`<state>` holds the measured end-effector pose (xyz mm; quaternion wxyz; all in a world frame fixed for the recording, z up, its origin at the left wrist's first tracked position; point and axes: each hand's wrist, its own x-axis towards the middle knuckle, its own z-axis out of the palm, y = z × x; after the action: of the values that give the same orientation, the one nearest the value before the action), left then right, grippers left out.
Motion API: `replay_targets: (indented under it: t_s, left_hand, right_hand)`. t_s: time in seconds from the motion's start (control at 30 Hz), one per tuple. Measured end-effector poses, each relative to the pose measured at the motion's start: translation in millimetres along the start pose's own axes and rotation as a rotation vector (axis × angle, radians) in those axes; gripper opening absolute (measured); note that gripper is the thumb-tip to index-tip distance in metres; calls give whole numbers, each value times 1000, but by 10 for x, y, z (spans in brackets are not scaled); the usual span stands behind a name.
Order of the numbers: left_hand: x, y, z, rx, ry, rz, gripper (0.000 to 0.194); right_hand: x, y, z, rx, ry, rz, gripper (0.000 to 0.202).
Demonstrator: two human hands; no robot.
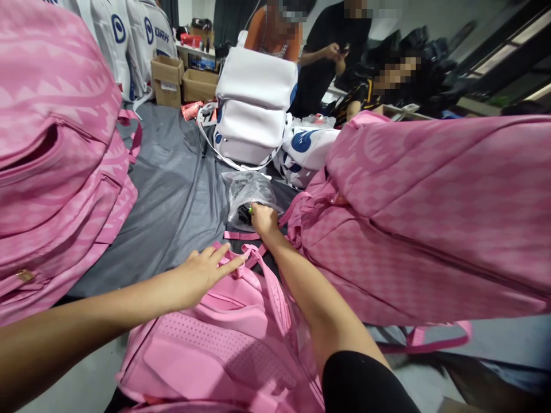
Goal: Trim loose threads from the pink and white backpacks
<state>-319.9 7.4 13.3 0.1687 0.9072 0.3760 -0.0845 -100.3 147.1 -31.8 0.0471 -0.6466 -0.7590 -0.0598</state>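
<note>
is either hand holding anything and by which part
Left hand, spread over the nearest pink backpack: nothing visibly held. Right hand, at the clear bag: a green thing beside it, hold cannot be told.

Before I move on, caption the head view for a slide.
Right hand at the mouth of a clear plastic bag, left hand spread over a pink backpack.

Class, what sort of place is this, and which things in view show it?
Probably a bag workshop or packing room: several matching pink backpacks crowd the foreground, similar white backpacks stand in a row farther back, and open cardboard boxes stand beside those.
</note>
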Motion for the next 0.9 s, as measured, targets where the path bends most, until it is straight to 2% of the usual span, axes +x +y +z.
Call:
replay_targets:
  t_s: [0.1, 0.17, 0.23, 0.27, 0.3, 0.33, 0.4, 0.43, 0.47, 0.5, 0.53, 0.6, 0.63, 0.67, 0.77, 0.83, 0.9]
  left_hand:
    - [-53, -68, 29, -175, 132, 25, 97]
    - [-112, -94, 13, -380, 355, 30, 73]
    - [-182, -74, -47, -634, 634, -26, 52]
    - [-216, -44, -87, -770, 739, -62, 49]
    - [-247, -5, -128, -901, 779, -82, 51]
    - [-275, 41, -164, -1020, 742, -80, 53]
    - [-326, 137, -208, -1197, 537, -27, 47]
    - [-352, 180, -213, -1245, 452, -7, 41]
    - [-382, 219, -210, -1257, 431, -8, 33]
    - [-416, 253, -200, -1235, 488, -29, 26]
    - [-453, 284, -187, -1178, 601, -57, 20]
    - [-526, 342, -156, -1011, 815, -85, 12]
    - [-557, 370, -135, -939, 868, -79, 9]
    - [-581, 397, -109, -888, 884, -61, 6]
    - [-623, 436, 37, -741, 899, 34, 6]
    - [-655, 404, 197, -553, 933, 90, 19]
    - [-710, 331, 392, -332, 907, 73, 37]
  right_hand:
    - [-312, -55, -303, 3, 16, 12, 30]
    - [-671, -81, -516, 83, 160, -72, 35]
    - [-1074, -107, -711, 220, 387, -271, 38]
    - [-1263, -126, -795, 285, 495, -401, 38]
    - [-1431, -150, -868, 329, 575, -536, 36]
    - [-1573, -179, -928, 350, 631, -661, 35]
    - [-1772, -236, -1008, 321, 669, -850, 32]
    - [-1836, -259, -1027, 288, 661, -900, 32]
    - [-1883, -277, -1037, 262, 642, -906, 34]
    - [-1918, -292, -1039, 256, 621, -867, 36]
    - [-1947, -307, -1039, 276, 608, -784, 39]
    - [-2000, -347, -1047, 382, 587, -558, 41]
    - [-2026, -375, -1060, 441, 563, -466, 40]
    - [-2051, -407, -1079, 481, 519, -411, 37]
    - [-2101, -477, -1144, 470, 303, -366, 30]
    - [-2097, -464, -1162, 434, 201, -273, 31]
    - [-2066, -415, -1141, 447, 154, -152, 29]
